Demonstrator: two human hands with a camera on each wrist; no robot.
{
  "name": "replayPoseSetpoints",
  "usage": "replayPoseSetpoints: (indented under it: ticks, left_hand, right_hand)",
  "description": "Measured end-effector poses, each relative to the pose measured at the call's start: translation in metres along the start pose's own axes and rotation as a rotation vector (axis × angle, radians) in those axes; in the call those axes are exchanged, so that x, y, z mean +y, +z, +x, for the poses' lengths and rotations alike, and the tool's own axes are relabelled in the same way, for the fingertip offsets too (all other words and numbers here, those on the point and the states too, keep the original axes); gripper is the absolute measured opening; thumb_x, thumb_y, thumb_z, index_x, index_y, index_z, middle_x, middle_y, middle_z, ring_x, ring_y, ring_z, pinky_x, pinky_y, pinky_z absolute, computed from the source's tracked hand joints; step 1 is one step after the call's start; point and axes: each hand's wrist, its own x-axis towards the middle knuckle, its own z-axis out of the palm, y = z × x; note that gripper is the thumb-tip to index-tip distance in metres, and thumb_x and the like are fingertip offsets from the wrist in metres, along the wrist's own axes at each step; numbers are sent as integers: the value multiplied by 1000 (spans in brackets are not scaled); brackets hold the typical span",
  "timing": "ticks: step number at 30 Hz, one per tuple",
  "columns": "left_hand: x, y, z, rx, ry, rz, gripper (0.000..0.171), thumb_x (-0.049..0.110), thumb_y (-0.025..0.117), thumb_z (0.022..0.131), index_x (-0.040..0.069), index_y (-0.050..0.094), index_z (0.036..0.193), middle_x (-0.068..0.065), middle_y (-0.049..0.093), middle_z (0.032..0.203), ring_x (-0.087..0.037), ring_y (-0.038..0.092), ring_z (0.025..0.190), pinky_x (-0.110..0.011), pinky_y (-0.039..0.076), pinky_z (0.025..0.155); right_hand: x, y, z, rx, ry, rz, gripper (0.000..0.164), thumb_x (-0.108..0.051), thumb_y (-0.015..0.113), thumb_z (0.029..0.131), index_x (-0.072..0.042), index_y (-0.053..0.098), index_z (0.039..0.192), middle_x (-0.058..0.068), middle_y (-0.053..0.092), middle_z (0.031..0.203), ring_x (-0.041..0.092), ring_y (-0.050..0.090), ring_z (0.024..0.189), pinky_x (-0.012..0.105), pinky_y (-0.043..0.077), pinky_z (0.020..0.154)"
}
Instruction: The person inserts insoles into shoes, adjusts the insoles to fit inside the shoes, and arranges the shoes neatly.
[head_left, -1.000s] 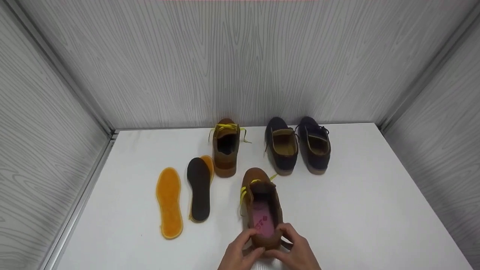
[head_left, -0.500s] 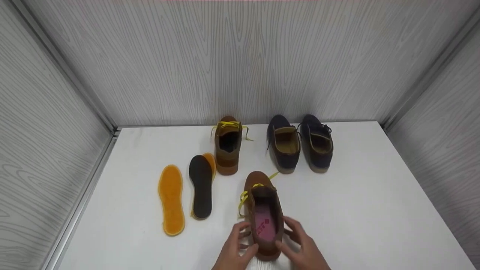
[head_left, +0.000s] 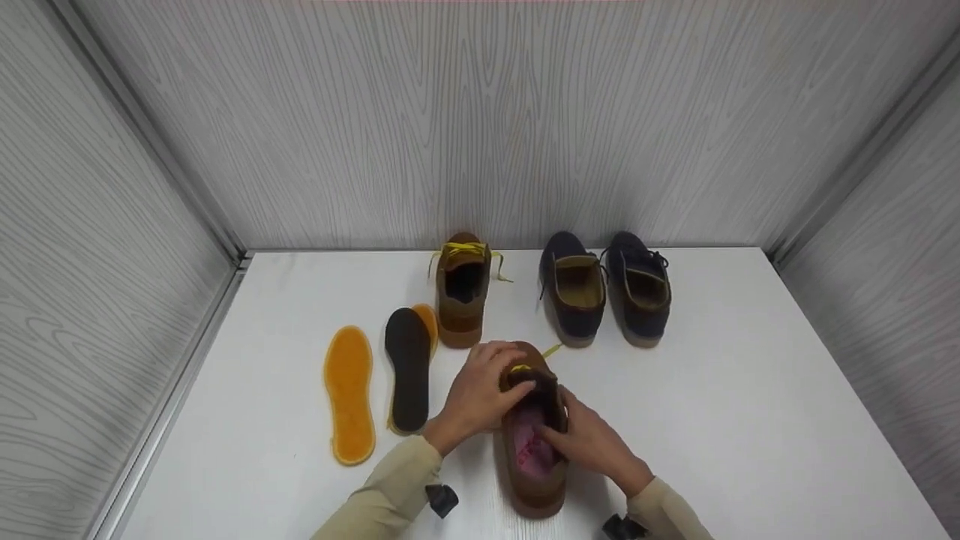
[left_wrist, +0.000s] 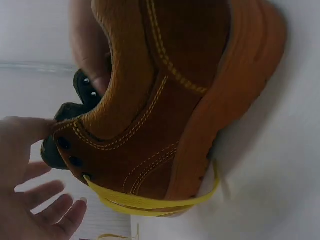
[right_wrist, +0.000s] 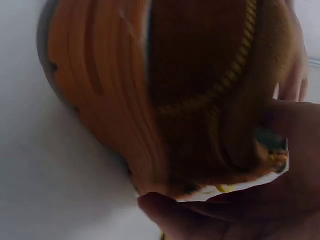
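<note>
A brown lace-up shoe [head_left: 531,501] with yellow laces stands on the table, toe pointing away, a pink insole [head_left: 534,454] showing inside. My left hand [head_left: 478,388] reaches over its front left side. In the left wrist view, the left thumb touches the eyelet edge of the brown shoe [left_wrist: 145,110], while the other fingers stay loosely bent and apart from it. My right hand [head_left: 592,439] grips the shoe's right side, thumb inside the opening and fingers outside. The right wrist view has those fingers [right_wrist: 200,220] wrapped around the upper, slightly blurred.
The matching brown shoe [head_left: 460,322] stands at the back, laces loose. Two dark blue shoes [head_left: 579,326], [head_left: 645,324] are right of it. To the left lie an orange insole [head_left: 350,397] and a black insole [head_left: 409,375] overlapping another orange one [head_left: 427,322]. Walls border the table.
Both hands have left the shoe's heel and moved forward, the left to the lace area and the right to the side of the opening. The shoe stays in nearly the same place.
</note>
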Motion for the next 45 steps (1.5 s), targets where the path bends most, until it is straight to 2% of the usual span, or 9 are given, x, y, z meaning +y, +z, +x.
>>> replayPoseSetpoints:
  ticks: [5,12,22,26,30,34,39,42,45]
  left_hand:
    - [-5,-1,9,-88,59,49,18,33,67,89,19,74,99,7,66,96,-13,56,89,-30,47,80]
    - [-20,-3,20,-134,-11,-8,16,35,65,90,24,75,96,12,70,92,-8,63,86,-32,49,77]
    - [-51,7,36,-238,-267,-10,22,45,69,84,24,75,87,12,67,88,-9,58,79,-32,46,71]
    - [-47,5,40,-221,-313,32,20,43,72,82,23,74,85,11,67,88,-10,58,80,-34,45,71]
    - [-42,5,47,-182,-281,89,20,42,73,82,22,74,85,9,66,87,-11,57,78,-34,45,69]
    - [-45,3,44,-85,-285,-25,26,44,75,79,19,71,88,2,59,85,-13,54,76,-32,45,65]
    - [-60,-8,21,61,-369,-164,36,46,69,84,15,66,103,-3,57,91,-17,53,82,-31,44,69]
    - [-75,-20,3,125,-471,-39,38,42,67,87,10,61,107,-6,55,93,-20,53,82,-35,44,68]
    - [-91,-31,-11,111,-601,144,47,40,67,86,4,52,113,-11,51,100,-25,52,86,-39,46,72]
  right_hand:
    - [1,18,-4,10,-85,-74,58,-13,54,94,8,30,142,28,50,131,39,52,117,51,43,91]
    - [-6,28,-6,6,-102,-96,50,-12,49,97,10,32,138,26,53,125,39,53,114,51,45,89]
    - [-8,34,-10,59,-180,-111,46,-5,50,95,6,35,137,25,53,124,39,54,112,52,46,85]
    - [-7,32,-5,55,-181,-72,49,-5,49,96,6,33,140,25,51,129,38,52,116,51,44,90]
    - [-4,27,1,54,-108,6,52,-16,51,98,3,33,143,23,50,132,34,50,119,49,42,93]
    - [2,17,2,48,-3,98,59,-32,57,95,-1,40,142,20,52,132,30,58,111,43,48,86]
    - [14,6,-8,56,51,142,57,-41,64,90,-3,52,131,16,59,122,25,64,98,38,52,78]
    - [18,3,-13,66,69,153,51,-42,64,89,-5,57,124,11,61,116,23,65,94,39,51,80]
    - [21,2,-15,81,83,163,46,-42,65,89,-7,59,118,10,62,114,22,65,93,39,51,79]
